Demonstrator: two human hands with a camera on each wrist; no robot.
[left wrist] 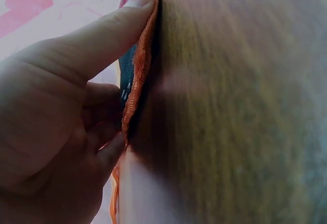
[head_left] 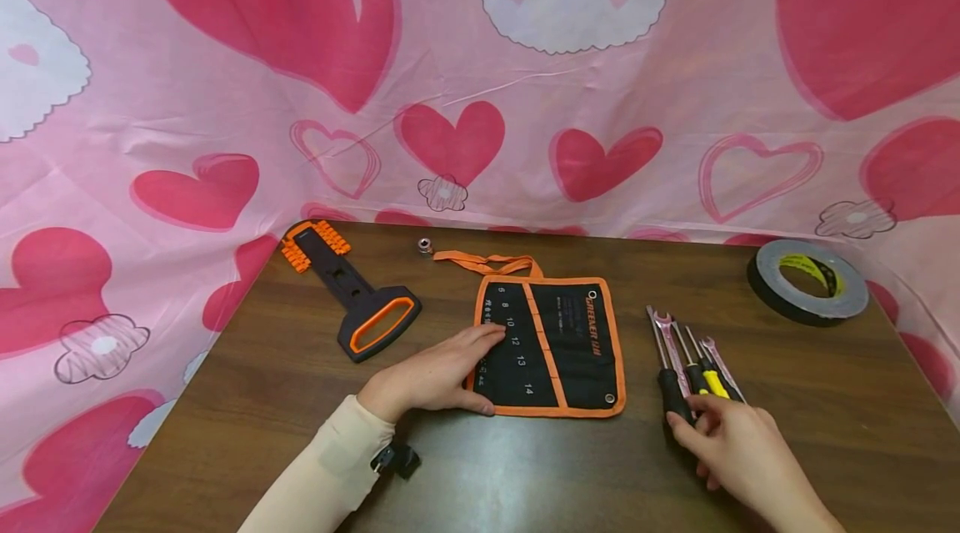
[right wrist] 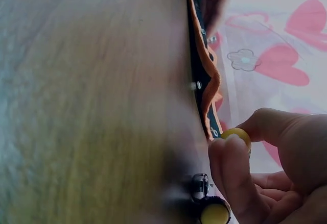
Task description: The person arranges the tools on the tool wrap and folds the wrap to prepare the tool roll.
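Right hand [head_left: 738,441] first: I've got thumb and fingers pinching the black-handled, yellow-ended screwdriver with a steel shaft [head_left: 672,389], the leftmost of the bunch. Its yellow end shows between my fingertips in the right wrist view. The pinch sits near that end, so I'd judge the shaft could dip; a light, square squeeze and a lift straight up before any sideways travel looks best.

Just right of the grip, packed close, lie a yellow-and-black-handled screwdriver [head_left: 714,384] and two pink-tinged silver metal wrenches, so dragging rightward would likely scatter them.

Now left across a strip of bare wood: there's the flat black fabric tool pouch with orange trim [head_left: 577,324], its numbered side away from the grip. My left hand [head_left: 442,370] rests on that far side, fingers extended, thumb at the near trim. Steady pressure there should help against sliding; the right wrist view shows the facing edge rippling, a spot that could snag.

Open room is best leftward and on the near side of the grip. Beyond and right sits a grey-and-black roll of tape [head_left: 851,293], and behind it the pink heart-print cloth [head_left: 525,91] rises at the back of the brown wood-grain table [head_left: 562,475].
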